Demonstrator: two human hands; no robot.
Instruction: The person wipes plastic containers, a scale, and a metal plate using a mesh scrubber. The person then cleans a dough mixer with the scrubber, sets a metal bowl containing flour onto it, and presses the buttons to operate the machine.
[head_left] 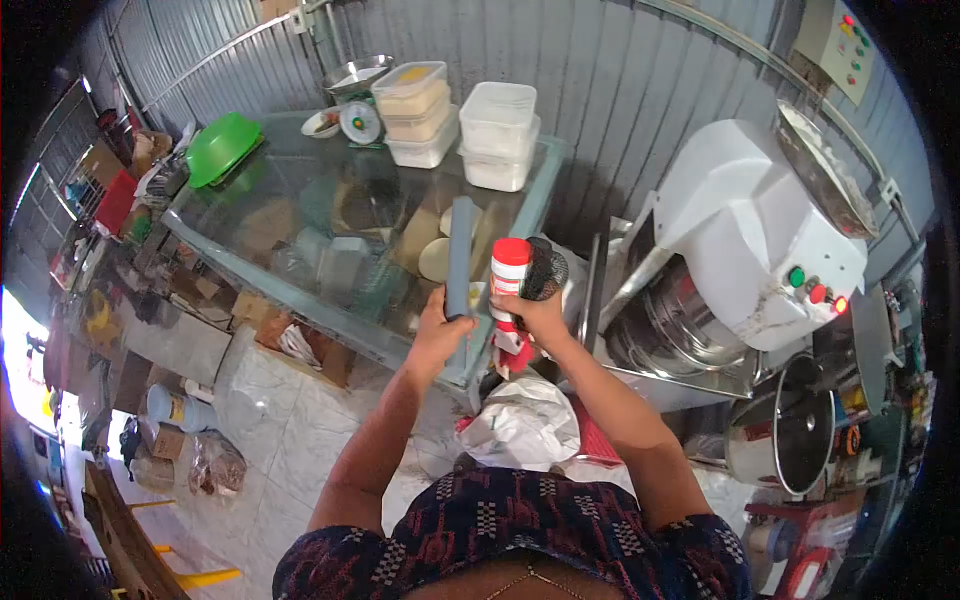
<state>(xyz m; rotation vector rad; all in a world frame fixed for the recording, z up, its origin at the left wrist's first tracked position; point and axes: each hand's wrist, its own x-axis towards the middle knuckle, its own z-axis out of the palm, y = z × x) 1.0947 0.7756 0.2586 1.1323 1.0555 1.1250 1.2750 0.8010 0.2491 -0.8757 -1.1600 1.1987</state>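
Note:
My left hand (440, 332) is closed round the lower part of a long, flat grey bar (460, 250), which stands upright over the edge of the glass-topped counter. To its right, my right hand (533, 312) grips a white container with a red lid (511, 262). A black mesh bundle (545, 270) is right beside that container, against my right hand; whether the fingers hold it too, I cannot tell. The bar and the container are apart.
The glass-topped counter (300, 190) carries stacked tubs (498, 135), a scale (360, 122) and a green basin (222, 150). A mixer (735, 225) stands at right, near a metal pot (780, 425). A white sack (525, 420) lies below my hands.

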